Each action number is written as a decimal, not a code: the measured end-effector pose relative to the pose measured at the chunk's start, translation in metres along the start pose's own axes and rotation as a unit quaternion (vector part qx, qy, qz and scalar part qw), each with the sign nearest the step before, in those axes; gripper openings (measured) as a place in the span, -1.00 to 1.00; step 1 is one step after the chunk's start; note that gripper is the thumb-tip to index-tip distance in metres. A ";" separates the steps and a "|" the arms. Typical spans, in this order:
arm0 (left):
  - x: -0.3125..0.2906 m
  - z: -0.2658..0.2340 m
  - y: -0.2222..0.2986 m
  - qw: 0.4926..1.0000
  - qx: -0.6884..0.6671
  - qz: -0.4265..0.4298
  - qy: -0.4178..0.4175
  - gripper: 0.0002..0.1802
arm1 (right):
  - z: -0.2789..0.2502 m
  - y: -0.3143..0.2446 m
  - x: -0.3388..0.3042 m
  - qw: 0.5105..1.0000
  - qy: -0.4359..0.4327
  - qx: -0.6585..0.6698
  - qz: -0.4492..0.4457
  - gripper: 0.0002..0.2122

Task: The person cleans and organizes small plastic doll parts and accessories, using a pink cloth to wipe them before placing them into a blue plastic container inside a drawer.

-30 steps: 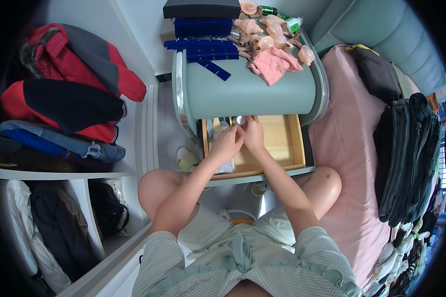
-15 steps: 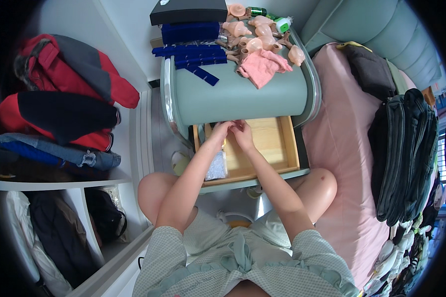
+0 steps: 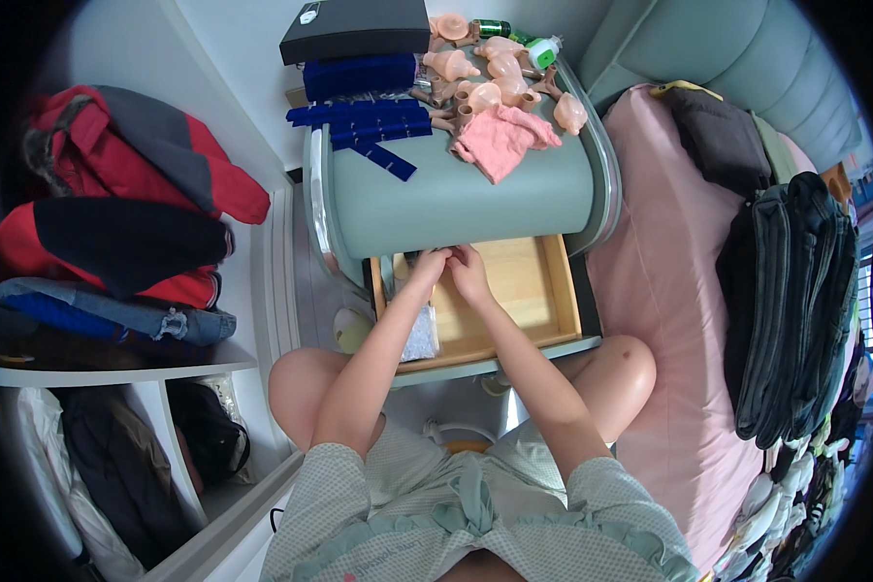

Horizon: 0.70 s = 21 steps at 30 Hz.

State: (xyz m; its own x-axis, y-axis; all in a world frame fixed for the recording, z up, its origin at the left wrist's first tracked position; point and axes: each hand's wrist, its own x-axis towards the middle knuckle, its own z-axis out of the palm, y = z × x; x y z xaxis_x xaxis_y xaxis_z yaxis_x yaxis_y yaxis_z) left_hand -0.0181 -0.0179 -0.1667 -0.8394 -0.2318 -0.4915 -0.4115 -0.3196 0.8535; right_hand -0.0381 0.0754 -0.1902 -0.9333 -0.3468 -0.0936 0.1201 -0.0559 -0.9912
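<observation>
Both hands meeting at drawer's back | left hand (image 3: pixel 429 267), right hand (image 3: pixel 468 270) pinched together on something hidden; grip unclear | risk: knuckles catching the nightstand (image 3: pixel 456 199) top overhanging them, wooden drawer (image 3: pixel 514 291) jolting

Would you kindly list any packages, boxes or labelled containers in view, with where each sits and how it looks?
Black box: flat, rectangular, white tag, at the nightstand's back left.
Green can: small, lying at the back.
White bottle: small, green cap, beside the can.
Clear bag: crinkled plastic, left side of the open drawer, beside the left hand.
</observation>
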 end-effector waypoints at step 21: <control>0.010 0.022 -0.025 0.974 0.128 0.174 0.071 -0.59 | -0.011 0.004 -0.015 0.994 0.078 -0.072 -0.032 -0.61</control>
State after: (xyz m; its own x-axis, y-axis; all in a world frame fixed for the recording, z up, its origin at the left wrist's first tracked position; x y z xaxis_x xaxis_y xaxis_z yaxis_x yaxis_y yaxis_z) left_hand -0.0238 0.0085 -0.1890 -0.8938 -0.4157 -0.1685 -0.2013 0.0361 0.9789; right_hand -0.0271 0.0903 -0.1941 -0.9797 -0.1978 -0.0314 0.0189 0.0646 -0.9977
